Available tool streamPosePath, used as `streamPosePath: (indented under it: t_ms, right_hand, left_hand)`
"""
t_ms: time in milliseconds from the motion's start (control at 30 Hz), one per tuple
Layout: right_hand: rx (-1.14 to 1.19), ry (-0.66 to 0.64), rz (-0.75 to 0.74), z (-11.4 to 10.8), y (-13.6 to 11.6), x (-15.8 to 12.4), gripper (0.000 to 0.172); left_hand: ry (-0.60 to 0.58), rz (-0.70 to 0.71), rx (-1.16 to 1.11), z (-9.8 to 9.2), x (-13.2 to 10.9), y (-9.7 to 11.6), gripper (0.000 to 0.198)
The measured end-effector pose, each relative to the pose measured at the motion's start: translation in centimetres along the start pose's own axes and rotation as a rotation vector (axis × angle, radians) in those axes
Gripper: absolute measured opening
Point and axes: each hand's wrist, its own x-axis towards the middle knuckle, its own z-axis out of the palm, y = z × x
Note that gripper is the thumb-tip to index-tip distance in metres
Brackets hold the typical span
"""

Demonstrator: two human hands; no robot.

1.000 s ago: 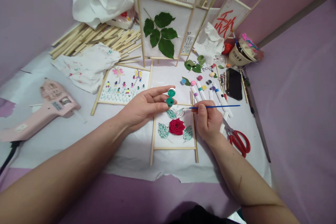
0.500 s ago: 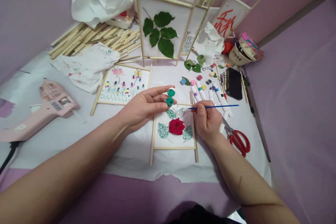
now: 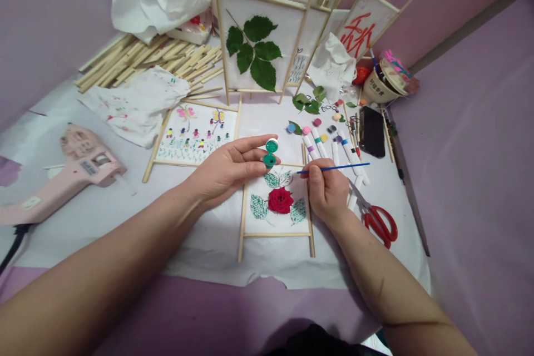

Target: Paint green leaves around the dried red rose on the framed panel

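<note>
Pinching open green paint pot [image 3: 270, 154] in left hand [image 3: 227, 169] grip, held just left of brush [image 3: 337, 167] for easy reach; right hand [image 3: 329, 192] grip closed pen-style on brush, heel seemingly steadied on rose panel [image 3: 287, 223]

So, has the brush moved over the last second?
Yes. The brush has slid slightly left; its handle end now sits farther from the phone.

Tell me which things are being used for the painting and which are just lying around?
In use: left hand holding the green paint pot; right hand holding the blue brush; rose panel.
Lying about: pink glue gun; red scissors; black phone; wooden sticks; markers.
</note>
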Motion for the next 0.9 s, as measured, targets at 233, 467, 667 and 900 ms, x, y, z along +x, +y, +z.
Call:
streamPosePath:
  t_ms: [233, 467, 667, 900]
  right_hand:
    - [0.034, 0.027, 0.009, -0.03, -0.18, 0.05, 0.022]
    - [0.013, -0.011, 0.008, 0.01, -0.14, -0.07, 0.021]
    - [0.046, -0.001, 0.015, -0.10, -0.17, -0.14, 0.022]
    - [0.016, 0.021, 0.024, 0.01, -0.05, -0.14, 0.024]
  left_hand:
    - [0.006, 0.001, -0.006, 0.12, -0.05, 0.02, 0.049]
    - [0.011, -0.004, 0.003, 0.24, -0.07, 0.10, 0.050]
    - [0.010, -0.002, -0.003, 0.21, -0.06, 0.08, 0.050]
    - [0.007, -0.002, -0.006, 0.28, -0.10, 0.17, 0.050]
